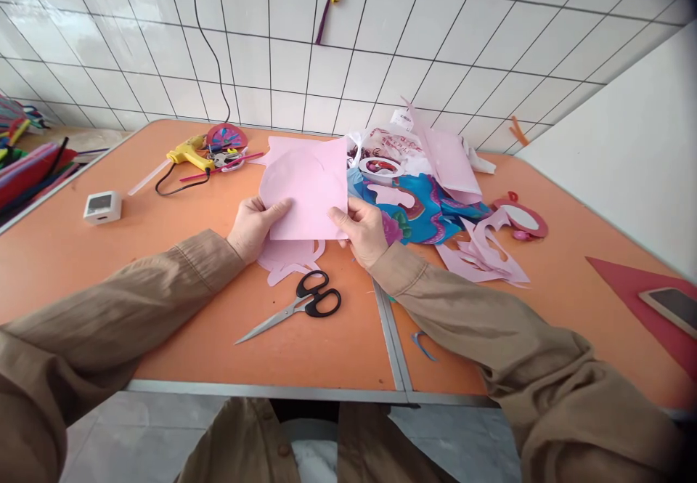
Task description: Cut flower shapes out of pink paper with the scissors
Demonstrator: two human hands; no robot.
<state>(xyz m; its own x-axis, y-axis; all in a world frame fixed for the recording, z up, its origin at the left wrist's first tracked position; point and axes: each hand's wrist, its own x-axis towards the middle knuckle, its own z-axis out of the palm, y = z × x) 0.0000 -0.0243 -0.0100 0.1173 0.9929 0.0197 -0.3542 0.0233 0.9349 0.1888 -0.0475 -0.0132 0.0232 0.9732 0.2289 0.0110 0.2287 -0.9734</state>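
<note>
a pink sheet (305,207) is held near the centre of the frame, over the orange surface (190,338). its lower left edge is pinched by the left hand (253,229) and its lower right edge by the right hand (366,230), with both thumbs laid on top. some cutting appears to be done: pink cut pieces (286,256) with curved outlines are partly covered by the sheet, and pink scraps (473,256) are gathered at the right of the frame. the sheet's top edge is uneven, yet a broad area is left whole; a faint curved line is seen there, but whether it is drawn cannot be told. the scissors (301,302), lower centre, are held by neither hand, so no cut is being made. the yellow glue gun (190,155), upper left, is also left unheld; whether anything is glued cannot be told.
</note>
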